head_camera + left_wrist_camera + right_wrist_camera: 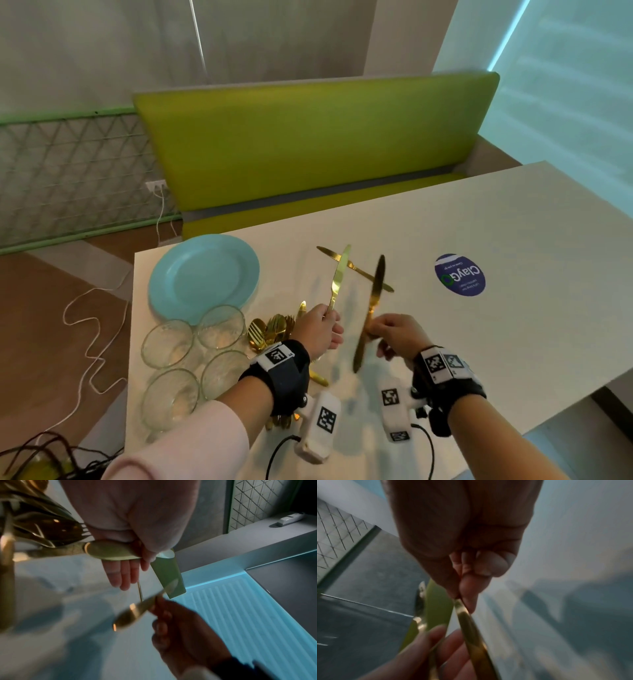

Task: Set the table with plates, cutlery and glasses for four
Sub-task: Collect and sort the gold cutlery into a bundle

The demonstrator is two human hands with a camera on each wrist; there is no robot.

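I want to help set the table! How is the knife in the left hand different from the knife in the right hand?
The left hand pinches its knife near the handle's end; the right hand grips its knife around the middle. The left hand's knife looks bright and sharp; the right hand's knife looks darker and blurred. Both are gold, point up and away, and are off the table.

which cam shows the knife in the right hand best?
Head view. The knife shows whole, blade up and motion-blurred, pinched mid-handle by the right hand above the table. The right wrist view catches only a blurred stretch of handle below the fingertips; the left wrist view shows its blurred handle end, blade mostly hidden.
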